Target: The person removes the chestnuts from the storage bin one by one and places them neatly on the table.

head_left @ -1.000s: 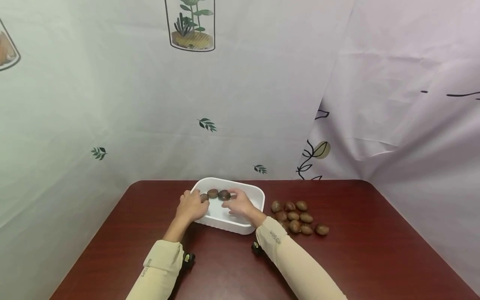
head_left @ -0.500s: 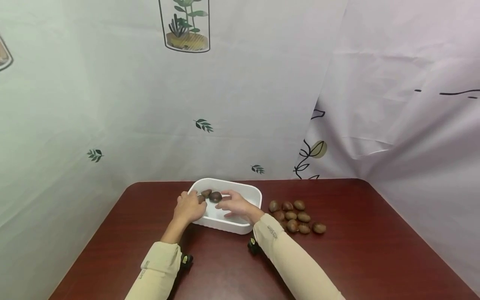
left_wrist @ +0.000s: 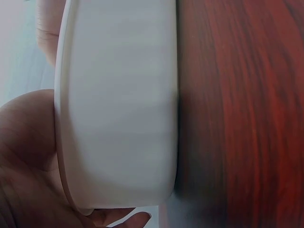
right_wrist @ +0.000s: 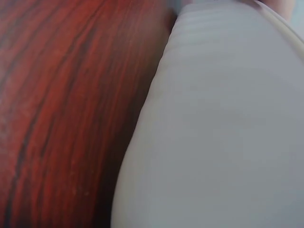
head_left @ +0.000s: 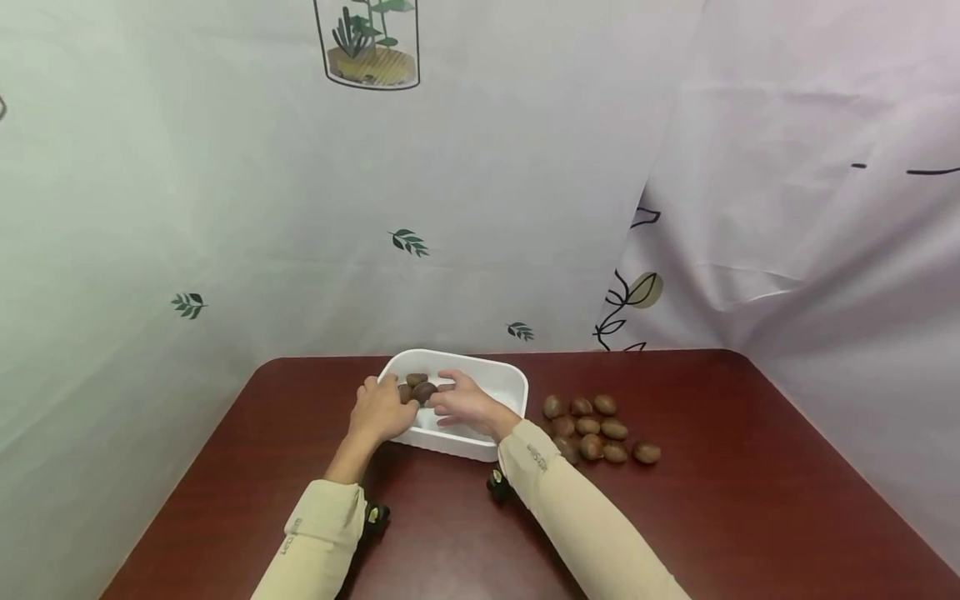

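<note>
Meanwhile both hands, left (head_left: 382,410) and right (head_left: 467,404), pinch smooth brown chestnuts (head_left: 417,389) inside the rounded white plastic tub (head_left: 504,385).

Both forearms reaching forward, left hand (head_left: 381,410) curled, right hand (head_left: 467,404) fingers seemingly loosely extended

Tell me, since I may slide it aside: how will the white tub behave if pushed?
The white tub looks thin-walled and holds few nuts, so it is probably light. On the glossy table it would likely slide easily. Its low, wide shape makes tipping unlikely.
</note>
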Demonstrator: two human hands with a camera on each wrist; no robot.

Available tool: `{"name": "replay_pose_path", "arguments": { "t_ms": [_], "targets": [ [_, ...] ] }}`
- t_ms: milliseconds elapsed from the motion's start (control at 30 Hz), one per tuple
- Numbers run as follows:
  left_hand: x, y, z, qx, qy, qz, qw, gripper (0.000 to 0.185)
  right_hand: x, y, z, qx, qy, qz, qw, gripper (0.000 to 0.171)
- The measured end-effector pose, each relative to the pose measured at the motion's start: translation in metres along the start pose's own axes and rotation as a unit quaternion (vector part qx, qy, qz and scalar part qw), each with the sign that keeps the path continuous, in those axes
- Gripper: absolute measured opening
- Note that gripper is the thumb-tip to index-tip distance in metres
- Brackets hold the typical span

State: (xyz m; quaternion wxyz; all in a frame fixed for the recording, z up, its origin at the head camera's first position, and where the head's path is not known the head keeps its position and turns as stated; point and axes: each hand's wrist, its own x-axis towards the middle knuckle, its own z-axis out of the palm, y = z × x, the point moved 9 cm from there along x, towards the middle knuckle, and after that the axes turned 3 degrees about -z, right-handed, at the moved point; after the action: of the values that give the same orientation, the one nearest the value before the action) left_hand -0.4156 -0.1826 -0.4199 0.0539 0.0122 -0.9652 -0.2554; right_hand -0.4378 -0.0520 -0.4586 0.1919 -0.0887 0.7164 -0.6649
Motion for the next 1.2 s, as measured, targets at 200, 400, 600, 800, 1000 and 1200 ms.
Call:
{"name": "replay_pose_path", "arguments": {
  "t_ms": [200,400,600,800,1000,1200],
  "targets": [
    [-0.001,-0.001,-0.003,-0.001,0.002,0.000,1.0000,0.057,0.000,-0.002,0.014,0.003,-0.056,0.009,0.998,0.071],
    [0.002,-0.003,-0.004,-0.006,-0.002,0.001,1.0000,0.056,0.000,-0.005,0.032,-0.050,-0.135,-0.019,0.989,0.065],
    [0.002,-0.005,-0.001,-0.010,-0.015,-0.007,0.9998,0.055,0.000,-0.004,0.042,-0.110,-0.171,-0.051,0.978,0.061],
    [0.002,-0.006,-0.001,-0.017,-0.013,-0.008,0.9997,0.054,0.003,-0.006,0.049,-0.154,-0.180,-0.075,0.969,0.057],
    [0.004,-0.003,0.002,-0.026,-0.016,-0.009,0.9995,0.055,0.004,-0.010,0.052,-0.167,-0.169,-0.089,0.967,0.044],
    [0.005,0.000,0.004,-0.036,-0.015,-0.011,0.9992,0.056,0.003,-0.010,0.049,-0.159,-0.157,-0.082,0.971,0.049]
  ]
}}
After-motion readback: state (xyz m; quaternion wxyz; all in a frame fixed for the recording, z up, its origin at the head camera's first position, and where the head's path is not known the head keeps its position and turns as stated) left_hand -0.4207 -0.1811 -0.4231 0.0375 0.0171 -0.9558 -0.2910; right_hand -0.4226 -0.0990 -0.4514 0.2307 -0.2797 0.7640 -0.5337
